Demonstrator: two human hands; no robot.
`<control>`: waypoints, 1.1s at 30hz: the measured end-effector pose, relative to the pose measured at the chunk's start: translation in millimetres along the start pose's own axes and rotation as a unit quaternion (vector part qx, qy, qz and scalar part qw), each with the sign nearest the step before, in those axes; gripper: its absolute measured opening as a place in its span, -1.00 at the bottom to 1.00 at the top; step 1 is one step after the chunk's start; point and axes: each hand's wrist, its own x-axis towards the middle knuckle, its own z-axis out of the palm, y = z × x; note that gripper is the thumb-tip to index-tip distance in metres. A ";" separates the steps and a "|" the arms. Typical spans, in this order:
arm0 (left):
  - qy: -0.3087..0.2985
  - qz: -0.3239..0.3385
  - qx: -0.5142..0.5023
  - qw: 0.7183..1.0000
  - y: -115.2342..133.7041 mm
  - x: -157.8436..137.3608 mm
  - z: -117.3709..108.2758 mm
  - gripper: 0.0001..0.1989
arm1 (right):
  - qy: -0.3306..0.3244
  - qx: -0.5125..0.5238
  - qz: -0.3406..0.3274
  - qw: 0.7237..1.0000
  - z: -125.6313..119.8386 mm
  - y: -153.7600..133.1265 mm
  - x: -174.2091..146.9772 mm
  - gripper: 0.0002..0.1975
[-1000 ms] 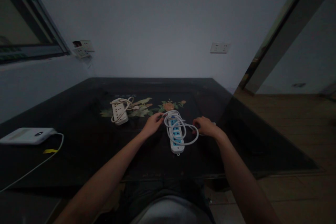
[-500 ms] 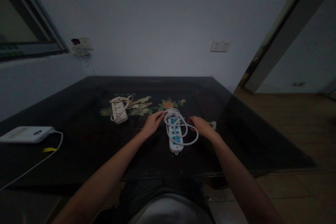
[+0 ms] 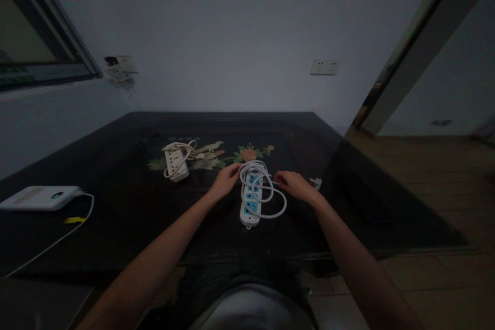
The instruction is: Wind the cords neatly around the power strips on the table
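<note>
A white power strip [image 3: 245, 215] with blue socket faces lies lengthwise on the dark table before me. Its white cord [image 3: 279, 212] is looped loosely over it, with coils bunched at the far end. At the upper left of those coils, my left hand [image 3: 226, 181] has its fingertips closed on the cord. On the right side my right hand [image 3: 293, 184] is curled around a stretch of the cord; its inner fingers are partly hidden. Just beyond that wrist, the cord's plug [image 3: 316, 183] rests on the table.
A second power strip [image 3: 179, 175], cream-coloured with its cord wound on it, lies to the left. Further left are a white device [image 3: 42, 198] with a cable and yellow tag [image 3: 74, 220]. Wall sockets [image 3: 325, 67] are above the table [image 3: 216, 237], which has a floral pattern.
The power strip's near end has swung left, and its loops have shifted left too. My right hand has moved slightly left with the cord, and the plug has turned.
</note>
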 end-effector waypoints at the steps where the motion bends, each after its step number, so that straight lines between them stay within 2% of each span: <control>1: -0.001 -0.003 -0.005 1.000 0.0 0.1 0.2 -0.74 | 0.002 0.002 -0.003 1.000 0.4 -0.1 0.3 -0.83; 11: 0.006 -0.044 -0.066 0.997 2.8 2.0 2.1 -0.73 | 0.027 0.027 -0.003 0.999 6.7 2.6 4.1 -0.81; 17: -0.018 -0.069 -0.086 0.994 0.0 2.2 1.9 -0.66 | 0.021 0.045 -0.015 0.999 3.5 1.5 2.6 -0.80; 22: -0.061 -0.039 -0.061 0.995 10.0 -0.2 1.6 -0.63 | 0.015 0.068 -0.019 0.997 3.9 3.2 1.6 -0.89; 26: -0.084 -0.031 -0.083 0.993 18.1 -2.4 0.8 -0.62 | 0.026 0.093 -0.023 0.995 7.4 8.7 3.4 -0.90; 28: -0.092 -0.038 -0.099 0.990 19.3 -3.2 0.3 -0.61 | 0.049 0.109 -0.026 0.993 10.3 11.8 5.4 -0.76; 33: -0.114 -0.025 -0.101 0.988 13.3 -3.7 -0.3 -0.60 | 0.081 0.178 -0.067 0.978 20.6 12.0 12.2 -0.17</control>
